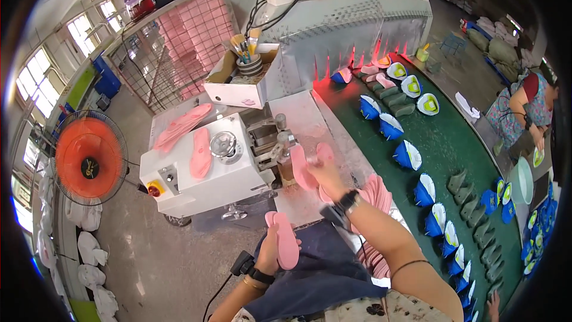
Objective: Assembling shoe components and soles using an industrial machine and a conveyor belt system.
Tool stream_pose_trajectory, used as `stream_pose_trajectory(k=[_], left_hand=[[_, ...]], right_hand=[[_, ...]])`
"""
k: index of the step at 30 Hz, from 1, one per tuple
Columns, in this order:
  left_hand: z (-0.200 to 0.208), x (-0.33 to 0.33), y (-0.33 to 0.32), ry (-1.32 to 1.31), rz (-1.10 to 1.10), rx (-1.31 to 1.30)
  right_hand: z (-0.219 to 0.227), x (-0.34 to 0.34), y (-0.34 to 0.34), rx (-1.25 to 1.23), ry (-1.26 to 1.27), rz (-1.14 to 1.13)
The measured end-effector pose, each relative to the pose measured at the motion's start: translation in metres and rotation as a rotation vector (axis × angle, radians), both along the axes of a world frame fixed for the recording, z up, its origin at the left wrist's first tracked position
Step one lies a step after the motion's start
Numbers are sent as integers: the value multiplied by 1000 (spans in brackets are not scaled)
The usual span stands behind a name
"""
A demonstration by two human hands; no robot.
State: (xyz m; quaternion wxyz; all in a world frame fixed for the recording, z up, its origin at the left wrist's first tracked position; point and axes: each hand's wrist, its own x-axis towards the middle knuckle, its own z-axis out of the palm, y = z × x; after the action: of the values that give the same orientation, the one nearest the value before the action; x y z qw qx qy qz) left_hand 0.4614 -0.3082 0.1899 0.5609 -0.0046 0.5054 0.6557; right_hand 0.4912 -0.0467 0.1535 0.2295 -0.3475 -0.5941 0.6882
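Note:
My left hand (269, 253) is closed round a few pink insoles (287, 244), held low in front of my dark apron. My right hand (329, 180) grips another pink insole (302, 168), upright beside the metal rollers (282, 143) of a white machine (185, 195). A further insole (325, 152) shows just beyond my right fingers; whether I hold it too is unclear. Under my right forearm, a long overlapping row of pink insoles (375, 197) lies along the bench. On the machine top rest a single insole (201, 155) and a round metal dial (223, 145).
A green conveyor (363, 137) on the right carries blue-and-white shoe uppers (425, 189) and grey-green pieces (459, 185). Brushes (244, 48) stand in an open carton (233, 93) behind the machine. An orange fan (89, 158) is at left. A co-worker (517, 107) works across the conveyor.

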Motion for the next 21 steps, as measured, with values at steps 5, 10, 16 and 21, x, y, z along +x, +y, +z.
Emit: stream_pose_trajectory(k=[5, 10, 16, 21], left_hand=[[5, 8, -14, 33, -72, -57], [6, 8, -6, -41, -70, -71], [-26, 3, 8, 136, -26, -191], [-16, 4, 44, 260, -157, -388]], right_hand=[[45, -27, 17, 311, -203, -16], [25, -8, 45, 1177, -266, -281], [-5, -76, 42, 464, -147, -208], [-31, -84, 129, 162, 100, -332]])
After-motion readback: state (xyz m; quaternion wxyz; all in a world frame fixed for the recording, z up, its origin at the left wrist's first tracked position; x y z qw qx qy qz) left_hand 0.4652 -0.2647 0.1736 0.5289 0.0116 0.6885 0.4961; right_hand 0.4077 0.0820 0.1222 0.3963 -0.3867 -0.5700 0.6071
